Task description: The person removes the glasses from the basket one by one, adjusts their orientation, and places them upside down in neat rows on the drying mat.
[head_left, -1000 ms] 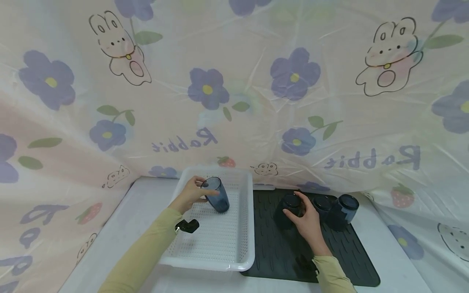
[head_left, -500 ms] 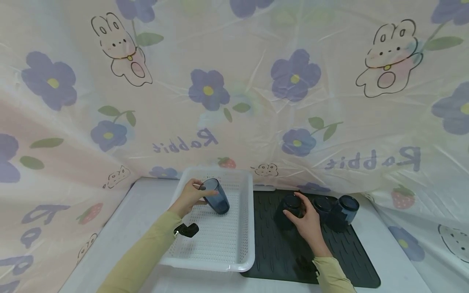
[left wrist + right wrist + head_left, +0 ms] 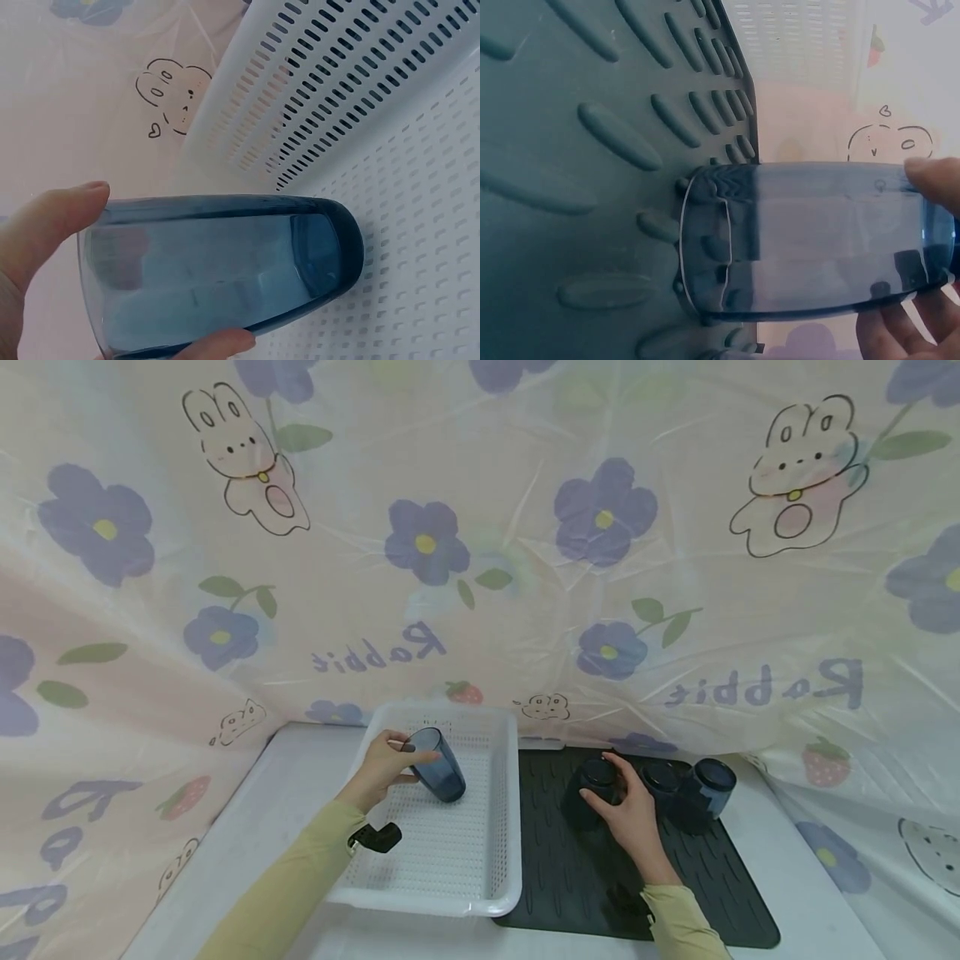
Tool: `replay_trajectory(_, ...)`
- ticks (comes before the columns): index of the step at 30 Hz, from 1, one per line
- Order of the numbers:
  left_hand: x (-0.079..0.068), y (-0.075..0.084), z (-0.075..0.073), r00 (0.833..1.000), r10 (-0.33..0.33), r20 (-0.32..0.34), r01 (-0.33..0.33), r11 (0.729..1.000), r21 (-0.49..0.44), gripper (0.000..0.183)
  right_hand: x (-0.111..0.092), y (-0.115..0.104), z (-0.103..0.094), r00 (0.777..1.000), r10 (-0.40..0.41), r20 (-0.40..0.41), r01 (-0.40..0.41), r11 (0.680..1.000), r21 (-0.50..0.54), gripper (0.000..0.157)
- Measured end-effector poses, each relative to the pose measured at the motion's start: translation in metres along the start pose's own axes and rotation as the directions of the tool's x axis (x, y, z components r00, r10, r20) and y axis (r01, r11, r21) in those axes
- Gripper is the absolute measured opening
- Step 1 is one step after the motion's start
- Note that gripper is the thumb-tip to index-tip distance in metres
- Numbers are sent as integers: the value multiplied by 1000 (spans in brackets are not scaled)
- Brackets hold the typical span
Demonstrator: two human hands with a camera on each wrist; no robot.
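My left hand (image 3: 381, 770) grips a blue drinking glass (image 3: 444, 779) near its rim, over the white basket (image 3: 352, 860). The glass is tilted, its thick base pointing down and right; I cannot tell if the base touches the basket floor. In the left wrist view the thumb and a fingertip lie on opposite sides of this glass (image 3: 202, 262). Over on the dark drying mat (image 3: 547, 877), my right hand (image 3: 633, 814) holds another blue glass (image 3: 576, 806), upside down. The right wrist view has that glass (image 3: 817, 240) with its rim at the mat and fingers near its base.
Right of my right hand, two more dark blue glasses stand upside down on the mat, a rear one (image 3: 658, 777) and an outer one (image 3: 699, 797). A printed rabbit-and-flower sheet (image 3: 510, 610) hangs behind and beside the white table (image 3: 262, 827).
My left hand and its glass have shifted slightly left and down, toward me, within the basket. The right hand and its glass stay in place.
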State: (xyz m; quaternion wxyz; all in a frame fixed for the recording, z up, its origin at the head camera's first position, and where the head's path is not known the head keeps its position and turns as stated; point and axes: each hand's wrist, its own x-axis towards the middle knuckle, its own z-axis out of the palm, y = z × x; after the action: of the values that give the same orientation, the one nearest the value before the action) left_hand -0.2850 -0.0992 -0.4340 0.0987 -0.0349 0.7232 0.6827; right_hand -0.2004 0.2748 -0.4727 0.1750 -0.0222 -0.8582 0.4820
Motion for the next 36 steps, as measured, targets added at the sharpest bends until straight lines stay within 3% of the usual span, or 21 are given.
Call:
replay_trajectory(20, -16, 21, 1, 1000, 20, 1, -20, 985, -172, 79, -2, -1, -2, 1000, -17, 10, 17, 1000, 0, 72)
replay_trajectory(36, -29, 22, 6, 999, 41, -6, -41, 955, -295, 70, -2, -7, -4, 999, 7, 36, -7, 1000, -7, 73)
